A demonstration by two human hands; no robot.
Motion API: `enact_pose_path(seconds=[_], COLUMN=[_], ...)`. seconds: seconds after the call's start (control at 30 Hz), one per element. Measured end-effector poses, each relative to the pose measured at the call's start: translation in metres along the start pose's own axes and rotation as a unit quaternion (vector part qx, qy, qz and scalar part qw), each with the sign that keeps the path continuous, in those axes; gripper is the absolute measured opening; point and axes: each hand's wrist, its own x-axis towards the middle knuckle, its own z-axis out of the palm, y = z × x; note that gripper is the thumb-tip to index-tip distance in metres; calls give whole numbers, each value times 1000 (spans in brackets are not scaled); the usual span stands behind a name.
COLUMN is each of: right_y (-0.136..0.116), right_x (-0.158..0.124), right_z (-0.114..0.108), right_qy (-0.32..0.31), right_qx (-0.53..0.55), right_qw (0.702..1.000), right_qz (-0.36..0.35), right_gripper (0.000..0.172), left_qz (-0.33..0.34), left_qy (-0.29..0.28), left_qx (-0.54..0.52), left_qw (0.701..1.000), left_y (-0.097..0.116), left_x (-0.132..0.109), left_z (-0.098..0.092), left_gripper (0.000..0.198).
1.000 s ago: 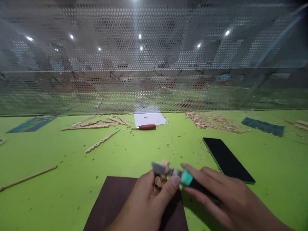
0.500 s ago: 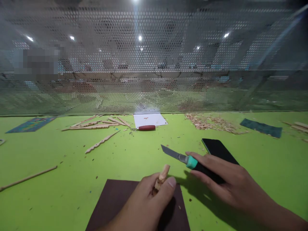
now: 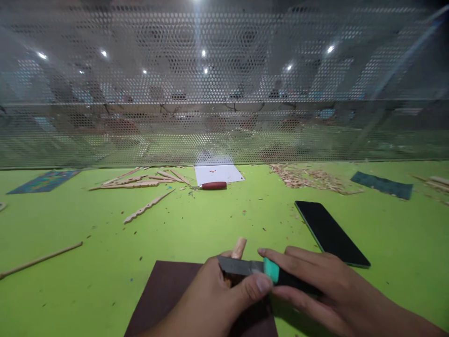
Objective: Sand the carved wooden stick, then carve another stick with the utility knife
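Knife [image 3: 271, 270] gripped in our right hand [image 3: 328, 278], wood [image 3: 239, 248] in our left hand [image 3: 213, 292], we risked cutting our thumb [image 3: 251, 290] by overpressing.

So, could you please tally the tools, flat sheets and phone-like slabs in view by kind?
Tools: 2 (knife, red-handled tool)
Flat sheets: 4 (brown sheet, white sheet, teal sheet, patterned sheet)
Phone-like slabs: 1 (black slab)
Total: 7

Green tabletop [image 3: 203, 227]: brown sheet [image 3: 164, 295], black phone [image 3: 329, 231], white paper [image 3: 221, 174], wood shavings [image 3: 310, 179], wavy-edged wooden stick [image 3: 148, 207].
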Motion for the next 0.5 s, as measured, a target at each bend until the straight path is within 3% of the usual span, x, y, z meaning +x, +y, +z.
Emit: enact_pose_path(seconds=[0.17,0.3,0.5], right_y=[-4,1,16], right_x=[-4,-9,-8], right_z=[4,6,3], right_qy=[25,44,84], right_qx=[-55,-69,-52], right_qw=[998,996,991], right_qz=[-2,31,88], right_gripper=[37,40,40], left_qz=[-8,15,-10], left_qy=[35,52,74], left_qx=[18,72,86], left_qw=[999,996,993], left_y=[8,13,10], left_x=[-1,-4,-6], left_z=[5,7,6], left_gripper=[69,56,57])
